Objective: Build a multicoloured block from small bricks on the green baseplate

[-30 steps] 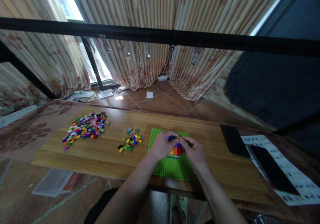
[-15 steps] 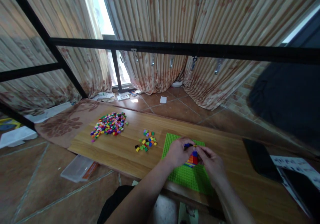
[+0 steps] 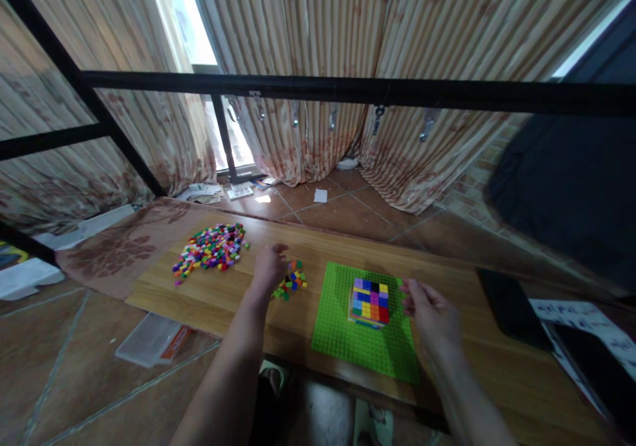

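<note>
A green studded baseplate [image 3: 348, 340] lies on the wooden table [image 3: 238, 300]. In its middle stands a square block of stacked coloured bricks [image 3: 370, 301], uncovered. My left hand [image 3: 269, 266] reaches over a small cluster of loose bricks [image 3: 293, 280] to the left of the plate, its fingers curled down onto them; whether it holds one I cannot make out. My right hand [image 3: 431, 308] hovers just right of the block, fingers loosely spread and holding nothing. A big heap of coloured bricks [image 3: 211, 248] lies further left.
Two dark phones [image 3: 504, 303] and a printed sheet [image 3: 581, 317] lie at the table's right end. A black rail [image 3: 348, 89] crosses in front of striped curtains. A clear plastic box [image 3: 149, 338] lies on the tiled floor under the table's left end.
Both hands have left the brick block, which now shows fully. My left hand moved left to the small cluster; my right hand drew back to the right.
</note>
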`<state>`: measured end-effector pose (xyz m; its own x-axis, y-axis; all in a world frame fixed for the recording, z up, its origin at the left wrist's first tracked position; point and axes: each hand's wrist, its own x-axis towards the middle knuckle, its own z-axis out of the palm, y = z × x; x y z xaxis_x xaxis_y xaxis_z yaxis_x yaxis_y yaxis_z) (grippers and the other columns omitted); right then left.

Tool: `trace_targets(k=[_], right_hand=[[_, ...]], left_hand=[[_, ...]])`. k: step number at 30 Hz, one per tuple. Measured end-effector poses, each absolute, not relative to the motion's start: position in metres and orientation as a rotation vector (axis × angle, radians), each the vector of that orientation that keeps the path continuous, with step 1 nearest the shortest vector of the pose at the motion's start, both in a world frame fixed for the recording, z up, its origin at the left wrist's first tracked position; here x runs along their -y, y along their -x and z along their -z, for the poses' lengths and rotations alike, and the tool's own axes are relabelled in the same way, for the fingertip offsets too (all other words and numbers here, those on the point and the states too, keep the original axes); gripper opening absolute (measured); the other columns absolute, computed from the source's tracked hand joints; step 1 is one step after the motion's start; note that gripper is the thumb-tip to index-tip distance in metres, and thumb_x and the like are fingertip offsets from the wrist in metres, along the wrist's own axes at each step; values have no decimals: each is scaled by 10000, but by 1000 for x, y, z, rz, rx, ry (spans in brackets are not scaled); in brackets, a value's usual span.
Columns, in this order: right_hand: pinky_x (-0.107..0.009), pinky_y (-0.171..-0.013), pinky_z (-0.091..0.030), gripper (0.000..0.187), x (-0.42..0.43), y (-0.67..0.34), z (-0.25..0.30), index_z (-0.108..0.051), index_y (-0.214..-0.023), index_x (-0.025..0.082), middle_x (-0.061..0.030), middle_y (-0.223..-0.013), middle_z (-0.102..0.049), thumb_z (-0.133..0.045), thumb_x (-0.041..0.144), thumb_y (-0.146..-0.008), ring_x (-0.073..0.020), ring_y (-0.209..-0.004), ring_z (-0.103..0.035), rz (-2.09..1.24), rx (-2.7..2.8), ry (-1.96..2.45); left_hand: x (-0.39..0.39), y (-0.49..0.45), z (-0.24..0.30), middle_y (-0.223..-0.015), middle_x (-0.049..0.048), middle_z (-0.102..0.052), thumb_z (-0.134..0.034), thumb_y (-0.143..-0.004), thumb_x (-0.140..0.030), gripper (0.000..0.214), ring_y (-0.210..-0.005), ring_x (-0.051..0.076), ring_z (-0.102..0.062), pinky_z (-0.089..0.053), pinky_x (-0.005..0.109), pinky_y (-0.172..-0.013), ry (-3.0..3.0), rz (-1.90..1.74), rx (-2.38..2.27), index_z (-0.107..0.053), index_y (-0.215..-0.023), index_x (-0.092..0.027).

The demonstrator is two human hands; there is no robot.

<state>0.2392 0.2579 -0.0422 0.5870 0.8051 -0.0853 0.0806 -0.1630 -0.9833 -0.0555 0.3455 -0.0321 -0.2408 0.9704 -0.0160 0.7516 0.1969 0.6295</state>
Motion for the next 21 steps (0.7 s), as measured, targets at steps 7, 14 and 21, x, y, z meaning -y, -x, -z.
trace_targets(k=[7, 14, 21], right_hand=[[-270, -518, -465, 445, -259, -238, 42, -710, -854, 164, -82, -817, -712, -641, 570, -687, -129, -565, -556, -764, 779, 1607], [-275, -512, -464, 435, -259, -238, 43, -713, -859, 162, -83, -794, -712, -652, 558, -689, -135, -555, -558, -750, 808, 1591], [-275, -524, -464, 409, -259, -237, 47, -718, -866, 166, -80, -794, -715, -680, 532, -687, -136, -565, -564, -757, 843, 1559]], left_hand=[[-353, 72, 49, -940, 80, -718, -580, -773, -157, 342, -826, 153, -638, -458, 214, -734, -1770, -545, -2029, -699, -1093, -167], [-350, 71, 44, -822, 73, -722, -620, -757, -213, 242, -764, 160, -620, -441, 224, -680, -1867, -424, -1986, -737, -965, -171], [-342, 67, 37, -698, 43, -704, -606, -685, -111, 168, -691, 140, -611, -430, 202, -610, -1828, -404, -1943, -736, -788, -138]])
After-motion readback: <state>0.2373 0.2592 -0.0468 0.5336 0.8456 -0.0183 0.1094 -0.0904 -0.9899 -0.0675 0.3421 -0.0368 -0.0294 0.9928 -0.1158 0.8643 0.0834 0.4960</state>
